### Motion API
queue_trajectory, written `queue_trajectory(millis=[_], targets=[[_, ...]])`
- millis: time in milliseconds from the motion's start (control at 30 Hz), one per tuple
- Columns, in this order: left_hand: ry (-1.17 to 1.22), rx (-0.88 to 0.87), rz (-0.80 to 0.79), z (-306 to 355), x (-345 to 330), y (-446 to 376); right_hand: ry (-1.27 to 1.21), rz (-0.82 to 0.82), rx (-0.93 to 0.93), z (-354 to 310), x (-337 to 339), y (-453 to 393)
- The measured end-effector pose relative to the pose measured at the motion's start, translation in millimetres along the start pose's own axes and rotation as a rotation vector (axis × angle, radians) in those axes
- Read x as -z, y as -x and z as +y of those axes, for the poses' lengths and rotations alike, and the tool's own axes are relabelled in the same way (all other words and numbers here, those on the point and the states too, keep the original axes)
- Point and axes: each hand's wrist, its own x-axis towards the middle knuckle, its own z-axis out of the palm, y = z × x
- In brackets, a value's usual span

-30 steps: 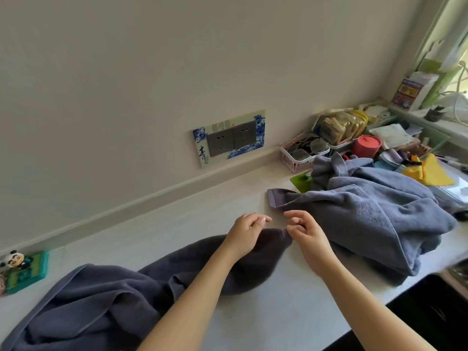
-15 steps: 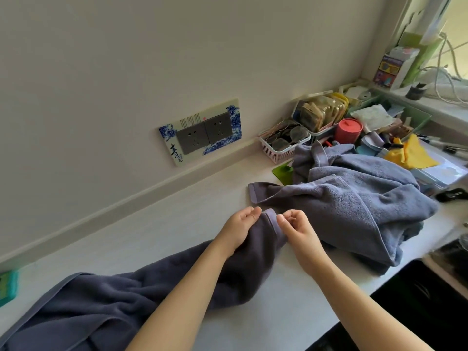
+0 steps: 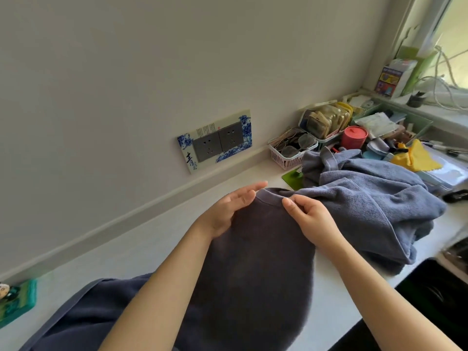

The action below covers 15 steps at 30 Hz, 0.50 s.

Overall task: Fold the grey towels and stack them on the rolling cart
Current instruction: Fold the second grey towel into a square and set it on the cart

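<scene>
A dark grey towel [image 3: 253, 262] is lifted off the white counter [image 3: 141, 249] at its near end, and its far end trails off to the lower left. My left hand [image 3: 228, 209] holds the left part of its top hem, fingers stretched along the edge and thumb hidden behind the cloth. My right hand [image 3: 311, 219] pinches the same hem a short way to the right. A second, lighter grey towel [image 3: 367, 203] lies crumpled on the counter just right of my hands. The rolling cart is not in view.
Against the wall at the back right stand a pink basket [image 3: 291, 150], a red container [image 3: 354, 136], a yellow cloth [image 3: 417, 158] and other clutter. A socket panel [image 3: 217, 143] is on the wall. A green toy [image 3: 15, 302] sits far left. The counter edge drops off at lower right.
Both hands have raised the dark towel's hem off the counter and drawn it apart, so the cloth now hangs spread between them. The view has shifted down and closer.
</scene>
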Motion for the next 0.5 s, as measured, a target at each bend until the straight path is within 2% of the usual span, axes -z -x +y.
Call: queue_trajectory(millis=[200, 500], targets=[[-0.179, 0.086, -0.25, 40.2, -2.8, -9.7, 0.076, 0.046, 0.051, -27.5, 16.3, 8.0], [-0.39, -0.004, -0.218, 54.9, -11.5, -19.4, 0.139, 0.214, 0.06, -39.8, 34.0, 29.9]])
